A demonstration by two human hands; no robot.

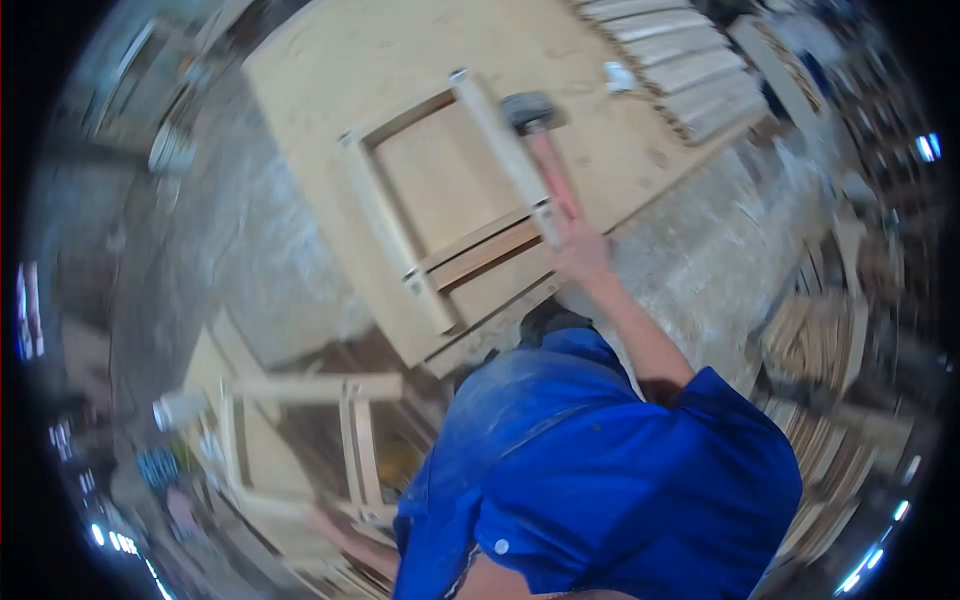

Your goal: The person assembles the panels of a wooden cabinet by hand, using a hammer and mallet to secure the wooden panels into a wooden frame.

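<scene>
Two wooden frames show in my head view, one low at the left and one near the middle. Starting from the far left, I see a white container just beside the lower-left frame, which stands tilted among boards. My left hand reaches to its near rail and appears to touch it; blur hides the fingers, so I cannot tell whether they pinch the wood or lie spread. Further right, the tabletop bears the second frame, lying flat, with a crosspiece near its lower end. Blue workwear fills the foreground below. Right of that frame, just beside its long rail, is a mallet, dark head pointing away, reddish handle running toward me. My right hand is wrapped around the handle's lower end, near the frame's corner. Beyond lie a white scrap, a row of pale slats and, at far right, stacked wood pieces.
</scene>
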